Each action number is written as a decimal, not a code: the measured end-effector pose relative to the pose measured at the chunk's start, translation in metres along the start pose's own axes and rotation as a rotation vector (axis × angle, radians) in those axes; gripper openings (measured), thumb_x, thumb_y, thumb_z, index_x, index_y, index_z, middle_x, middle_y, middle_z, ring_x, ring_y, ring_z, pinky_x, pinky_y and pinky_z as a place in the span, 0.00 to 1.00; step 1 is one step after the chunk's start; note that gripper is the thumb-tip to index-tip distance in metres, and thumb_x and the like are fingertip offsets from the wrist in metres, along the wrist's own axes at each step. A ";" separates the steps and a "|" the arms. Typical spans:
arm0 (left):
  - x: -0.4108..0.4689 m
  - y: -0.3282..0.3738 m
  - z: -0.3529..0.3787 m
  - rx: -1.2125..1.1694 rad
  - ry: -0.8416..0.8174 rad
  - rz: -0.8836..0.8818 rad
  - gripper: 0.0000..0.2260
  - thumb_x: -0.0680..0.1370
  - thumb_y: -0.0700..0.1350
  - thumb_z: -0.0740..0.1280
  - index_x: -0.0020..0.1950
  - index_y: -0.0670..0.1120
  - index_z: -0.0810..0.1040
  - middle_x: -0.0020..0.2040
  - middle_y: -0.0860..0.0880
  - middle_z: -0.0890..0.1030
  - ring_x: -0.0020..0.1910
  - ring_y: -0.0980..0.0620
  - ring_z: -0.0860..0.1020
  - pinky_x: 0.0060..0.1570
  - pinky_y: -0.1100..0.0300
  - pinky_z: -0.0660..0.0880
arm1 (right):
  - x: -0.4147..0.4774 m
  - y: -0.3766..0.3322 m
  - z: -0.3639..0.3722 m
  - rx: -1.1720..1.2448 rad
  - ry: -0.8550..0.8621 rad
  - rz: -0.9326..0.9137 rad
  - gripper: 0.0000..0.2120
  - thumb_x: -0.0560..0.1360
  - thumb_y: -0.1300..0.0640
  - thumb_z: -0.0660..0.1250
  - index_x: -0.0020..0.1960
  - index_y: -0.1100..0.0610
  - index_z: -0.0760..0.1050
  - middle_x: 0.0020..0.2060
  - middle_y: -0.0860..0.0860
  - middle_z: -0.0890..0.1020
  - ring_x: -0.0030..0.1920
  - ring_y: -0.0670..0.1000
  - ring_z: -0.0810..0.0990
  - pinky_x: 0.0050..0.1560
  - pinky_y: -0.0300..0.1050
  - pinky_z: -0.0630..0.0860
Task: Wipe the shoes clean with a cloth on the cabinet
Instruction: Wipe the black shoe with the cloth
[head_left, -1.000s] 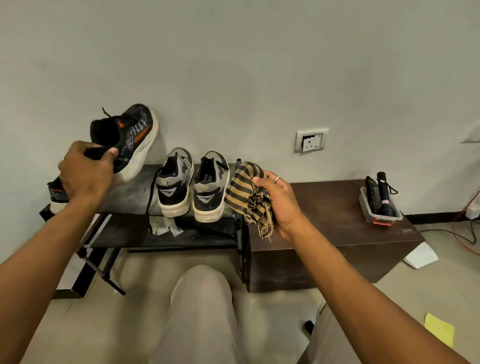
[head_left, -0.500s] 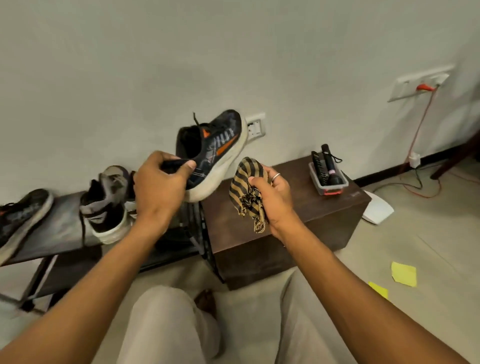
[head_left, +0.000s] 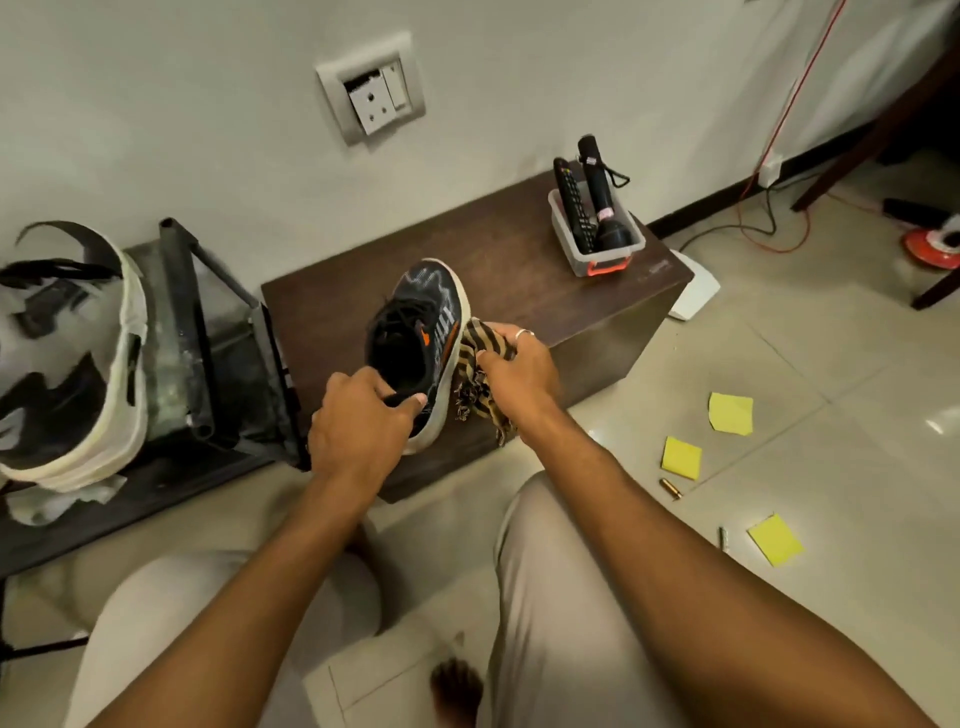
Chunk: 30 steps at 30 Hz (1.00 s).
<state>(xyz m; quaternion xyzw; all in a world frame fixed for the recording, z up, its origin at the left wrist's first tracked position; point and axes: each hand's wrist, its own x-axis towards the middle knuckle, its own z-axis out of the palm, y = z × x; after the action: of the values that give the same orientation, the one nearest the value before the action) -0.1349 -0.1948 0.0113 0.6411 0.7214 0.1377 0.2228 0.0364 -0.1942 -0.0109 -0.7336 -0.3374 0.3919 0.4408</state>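
Note:
A black sneaker (head_left: 423, 332) with orange marks and a white sole sits on the dark brown cabinet (head_left: 524, 275), toe toward the wall. My left hand (head_left: 358, 428) grips its heel collar, thumb inside the opening. My right hand (head_left: 519, 374) holds a bunched brown-and-black striped cloth (head_left: 480, 379) against the shoe's right side. A grey-and-white shoe (head_left: 72, 364) stands on the metal shoe rack (head_left: 208, 338) at the left.
A clear plastic tray (head_left: 597, 244) with a remote and a black torch stands at the cabinet's far right corner. Yellow sticky notes (head_left: 730, 413) lie on the tiled floor to the right. Cables run along the wall. My knees are below.
My left hand carried the black sneaker from the rack side over to the cabinet and set it down. My right hand brought the cloth against its side. The view swung right and down.

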 end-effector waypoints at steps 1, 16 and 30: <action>0.004 0.003 0.000 0.032 -0.021 0.017 0.20 0.72 0.66 0.72 0.51 0.52 0.75 0.56 0.49 0.72 0.53 0.42 0.77 0.53 0.46 0.77 | 0.003 0.003 0.003 -0.030 -0.020 -0.012 0.16 0.79 0.60 0.67 0.63 0.46 0.81 0.56 0.44 0.84 0.56 0.47 0.82 0.59 0.45 0.79; 0.100 -0.007 0.034 -0.277 -0.219 0.177 0.21 0.82 0.45 0.67 0.74 0.57 0.71 0.81 0.48 0.61 0.80 0.48 0.59 0.77 0.52 0.58 | 0.025 0.017 0.035 -0.269 -0.144 -0.273 0.15 0.81 0.55 0.68 0.68 0.48 0.80 0.58 0.48 0.78 0.60 0.46 0.78 0.59 0.34 0.72; 0.100 -0.014 0.037 -0.326 -0.280 0.157 0.24 0.84 0.38 0.61 0.77 0.57 0.68 0.84 0.52 0.51 0.82 0.45 0.41 0.79 0.42 0.38 | 0.055 -0.008 0.045 -0.888 -0.272 -0.644 0.10 0.80 0.60 0.67 0.58 0.55 0.84 0.56 0.52 0.78 0.52 0.58 0.81 0.52 0.56 0.79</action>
<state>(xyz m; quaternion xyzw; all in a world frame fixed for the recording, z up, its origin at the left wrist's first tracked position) -0.1368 -0.1017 -0.0417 0.6636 0.5996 0.1791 0.4100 0.0219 -0.1276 -0.0320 -0.6516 -0.7305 0.1491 0.1396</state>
